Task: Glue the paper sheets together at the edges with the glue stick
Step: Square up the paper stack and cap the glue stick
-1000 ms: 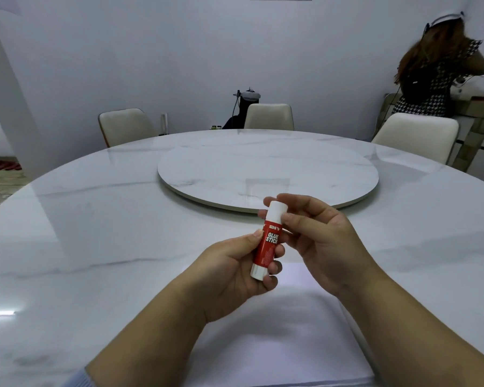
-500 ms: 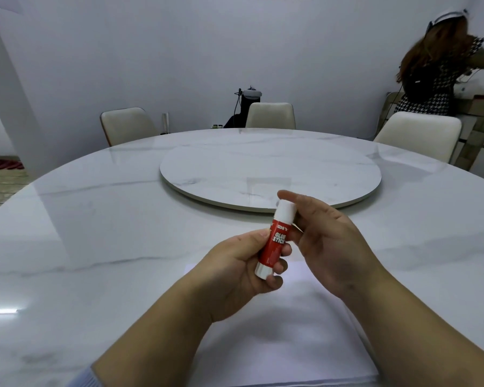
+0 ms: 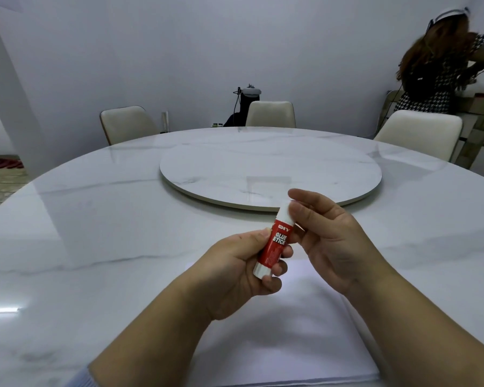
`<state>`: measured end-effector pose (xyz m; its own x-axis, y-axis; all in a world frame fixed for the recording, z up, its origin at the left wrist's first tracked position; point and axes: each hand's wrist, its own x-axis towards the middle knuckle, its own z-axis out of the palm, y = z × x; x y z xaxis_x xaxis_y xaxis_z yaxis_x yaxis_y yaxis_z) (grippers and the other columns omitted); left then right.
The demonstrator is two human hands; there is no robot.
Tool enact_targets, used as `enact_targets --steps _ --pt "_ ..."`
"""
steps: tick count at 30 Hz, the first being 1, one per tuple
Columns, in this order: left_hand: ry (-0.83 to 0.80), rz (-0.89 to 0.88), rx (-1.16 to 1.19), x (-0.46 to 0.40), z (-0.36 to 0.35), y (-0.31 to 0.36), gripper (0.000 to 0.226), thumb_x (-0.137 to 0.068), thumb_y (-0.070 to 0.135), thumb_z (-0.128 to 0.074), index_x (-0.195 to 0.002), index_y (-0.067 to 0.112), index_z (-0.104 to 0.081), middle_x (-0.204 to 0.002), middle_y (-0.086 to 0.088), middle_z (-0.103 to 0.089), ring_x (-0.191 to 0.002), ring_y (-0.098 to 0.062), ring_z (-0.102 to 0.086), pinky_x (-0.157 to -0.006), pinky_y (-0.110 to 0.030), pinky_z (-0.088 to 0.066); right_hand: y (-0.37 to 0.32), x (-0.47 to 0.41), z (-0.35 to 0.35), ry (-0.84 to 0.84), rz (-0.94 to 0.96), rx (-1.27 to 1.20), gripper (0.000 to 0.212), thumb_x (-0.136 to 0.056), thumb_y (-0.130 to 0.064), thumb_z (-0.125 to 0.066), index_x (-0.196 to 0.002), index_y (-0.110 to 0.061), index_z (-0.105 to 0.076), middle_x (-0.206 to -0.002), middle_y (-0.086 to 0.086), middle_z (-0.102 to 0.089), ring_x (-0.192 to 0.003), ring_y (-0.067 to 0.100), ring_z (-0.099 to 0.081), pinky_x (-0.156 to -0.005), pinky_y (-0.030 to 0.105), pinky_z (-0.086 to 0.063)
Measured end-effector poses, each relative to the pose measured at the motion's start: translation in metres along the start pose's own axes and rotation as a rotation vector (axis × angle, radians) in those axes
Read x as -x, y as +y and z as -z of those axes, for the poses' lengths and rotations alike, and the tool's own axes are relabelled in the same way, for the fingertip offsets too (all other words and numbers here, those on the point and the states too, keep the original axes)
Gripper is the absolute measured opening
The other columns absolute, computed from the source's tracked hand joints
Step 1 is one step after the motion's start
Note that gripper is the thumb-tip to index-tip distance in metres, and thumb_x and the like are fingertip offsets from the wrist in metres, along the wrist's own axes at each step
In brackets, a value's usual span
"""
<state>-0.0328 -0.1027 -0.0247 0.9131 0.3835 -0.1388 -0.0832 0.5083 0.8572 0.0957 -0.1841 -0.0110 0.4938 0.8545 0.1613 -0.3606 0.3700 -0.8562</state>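
head cam: on my head, wide-angle | faces forward and down over table (image 3: 101, 247) | my hands close, lower centre of frame | far wall along the top

Bare marble table (image 3: 95, 247) flanks the paper sheets (image 3: 291, 344); the raised turntable (image 3: 263, 169) blocks passage beyond.

red glue stick (image 3: 275, 243) with white cap, white paper sheets (image 3: 285, 339), grey-veined white marble table (image 3: 95, 233)
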Motion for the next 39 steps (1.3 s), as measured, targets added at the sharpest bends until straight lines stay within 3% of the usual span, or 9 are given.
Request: enact_targets --steps 4,9,13,18,22,27,31,36,39 --pt "0.008 -0.025 0.047 -0.0007 0.0018 0.0023 0.040 -0.097 0.021 -0.037 -0.121 -0.007 -0.053 -0.072 -0.009 -0.060 -0.055 -0.014 -0.048 -0.047 -0.021 -0.038 0.0006 -0.0013 0.0006 -0.024 -0.049 -0.018 0.022 -0.072 -0.011 -0.061 -0.090 -0.006 -0.074 -0.092 0.013 -0.073 -0.081 0.021 -0.066 -0.077 0.030 -0.057" --pt "0.034 -0.014 0.047 -0.0006 0.0011 0.0028 0.040 -0.097 0.021 -0.036 -0.119 -0.006 -0.056 -0.071 -0.008 -0.059 -0.054 -0.014 -0.048 -0.048 -0.021 -0.036 0.0046 -0.0044 -0.0020 0.017 -0.065 -0.008 0.018 -0.067 -0.008 -0.066 -0.081 -0.013 -0.077 -0.077 0.008 -0.069 -0.074 0.022 -0.060 -0.070 0.026 -0.056" --pt "0.051 0.014 0.079 -0.0003 0.0006 0.0045 0.040 -0.096 0.026 -0.036 -0.112 -0.004 -0.057 -0.070 -0.009 -0.059 -0.052 -0.014 -0.048 -0.047 -0.021 -0.036 0.0036 -0.0055 -0.0009 0.003 -0.094 -0.019 0.016 -0.071 -0.008 -0.065 -0.083 -0.011 -0.075 -0.102 0.021 -0.069 -0.088 0.031 -0.058 -0.080 0.034 -0.054" --pt "0.041 -0.013 0.056 0.0014 -0.0008 0.0030 0.033 -0.094 0.022 -0.042 -0.112 -0.003 -0.055 -0.071 -0.009 -0.059 -0.052 -0.014 -0.049 -0.046 -0.020 -0.039 0.0065 -0.0044 -0.0027 -0.016 -0.074 0.009 0.033 -0.070 -0.013 -0.067 -0.103 -0.015 -0.070 -0.081 0.009 -0.064 -0.069 0.021 -0.055 -0.067 0.027 -0.054" --pt "0.064 -0.031 0.048 0.0004 -0.0001 0.0045 0.029 -0.088 0.023 -0.047 -0.096 -0.002 -0.060 -0.070 -0.010 -0.059 -0.052 -0.014 -0.049 -0.045 -0.020 -0.040 0.0057 -0.0035 -0.0054 -0.051 -0.086 0.042 0.027 -0.082 -0.011 -0.059 -0.107 -0.010 -0.068 -0.098 0.014 -0.073 -0.068 0.017 -0.062 -0.064 0.024 -0.054" --pt "0.097 -0.046 -0.086 -0.0018 0.0032 0.0020 0.041 -0.085 0.030 -0.051 -0.108 -0.001 -0.063 -0.077 -0.008 -0.069 -0.059 -0.014 -0.061 -0.060 -0.026 -0.050 0.0058 -0.0051 -0.0027 0.012 -0.031 0.140 0.044 -0.066 -0.020 -0.069 -0.110 -0.018 -0.065 -0.063 -0.005 -0.063 -0.068 0.014 -0.060 -0.072 0.027 -0.053" --pt "0.137 -0.095 -0.122 -0.0016 0.0040 0.0037 0.036 -0.072 0.032 -0.057 -0.095 0.006 -0.067 -0.084 -0.010 -0.075 -0.062 -0.012 -0.065 -0.057 -0.021 -0.052 0.0032 -0.0059 0.0002 -0.031 -0.081 0.098 0.029 -0.080 -0.016 -0.061 -0.107 -0.011 -0.068 -0.098 0.015 -0.071 -0.081 0.020 -0.065 -0.073 0.030 -0.053" --pt "0.110 -0.104 -0.155 -0.0005 0.0014 0.0026 0.035 -0.072 0.030 -0.057 -0.095 0.006 -0.068 -0.082 -0.008 -0.075 -0.065 -0.015 -0.070 -0.059 -0.022 -0.056 0.0080 -0.0075 0.0006 0.016 -0.033 0.164 0.032 -0.067 -0.021 -0.069 -0.099 -0.017 -0.070 -0.075 0.003 -0.064 -0.072 0.016 -0.062 -0.072 0.029 -0.050" --pt "0.117 -0.119 -0.147 -0.0016 0.0038 0.0030 0.034 -0.072 0.027 -0.057 -0.093 0.003 -0.068 -0.078 -0.009 -0.074 -0.067 -0.019 -0.072 -0.061 -0.025 -0.058 0.0054 -0.0079 0.0040 -0.028 -0.048 0.160 0.033 -0.071 -0.022 -0.065 -0.102 -0.014 -0.069 -0.083 0.006 -0.070 -0.079 0.017 -0.065 -0.074 0.028 -0.053"
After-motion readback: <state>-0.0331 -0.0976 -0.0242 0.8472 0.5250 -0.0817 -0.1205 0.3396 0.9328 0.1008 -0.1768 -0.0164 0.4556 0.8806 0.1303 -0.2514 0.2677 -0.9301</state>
